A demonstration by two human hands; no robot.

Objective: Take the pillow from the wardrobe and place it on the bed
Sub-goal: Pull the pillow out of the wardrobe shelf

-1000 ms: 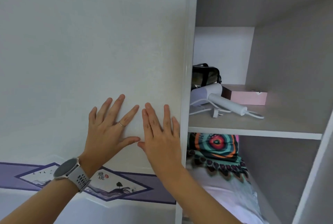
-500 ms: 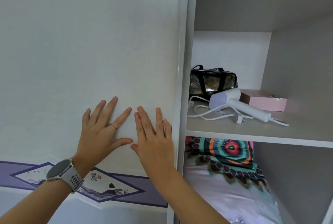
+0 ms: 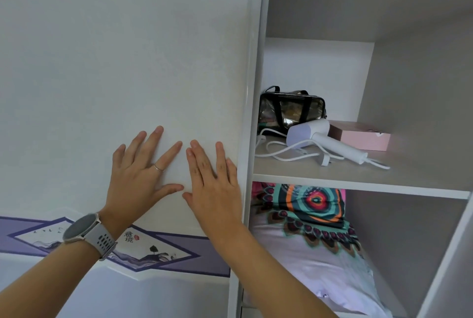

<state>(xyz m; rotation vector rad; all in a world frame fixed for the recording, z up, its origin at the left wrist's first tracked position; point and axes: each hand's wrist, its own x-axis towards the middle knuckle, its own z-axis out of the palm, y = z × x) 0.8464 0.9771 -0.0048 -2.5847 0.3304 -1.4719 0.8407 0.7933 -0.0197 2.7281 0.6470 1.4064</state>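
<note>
The pillow [image 3: 314, 246] lies in the lower wardrobe compartment at the right, pale lilac with a bright teal, orange and black peacock pattern at its far end. Its near left part is hidden behind my right forearm. Both my hands press flat on the white sliding wardrobe door [image 3: 122, 61]. My left hand [image 3: 139, 177], with a ring and a grey watch on its wrist, has its fingers spread. My right hand [image 3: 213, 184] rests beside it, close to the door's right edge [image 3: 252, 113]. Neither hand holds anything. The bed is not in view.
On the shelf [image 3: 358, 179] above the pillow lie a clear black-trimmed bag [image 3: 291, 110], a white hair dryer [image 3: 322, 138] with its cord, and a pink box [image 3: 363, 137]. A purple decorative band [image 3: 153, 248] crosses the door low down. A white upright [image 3: 450, 253] bounds the compartment at the right.
The door has slid left under both hands, uncovering more of the shelf and the pillow. The bag, hidden mostly a second ago, now shows whole.
</note>
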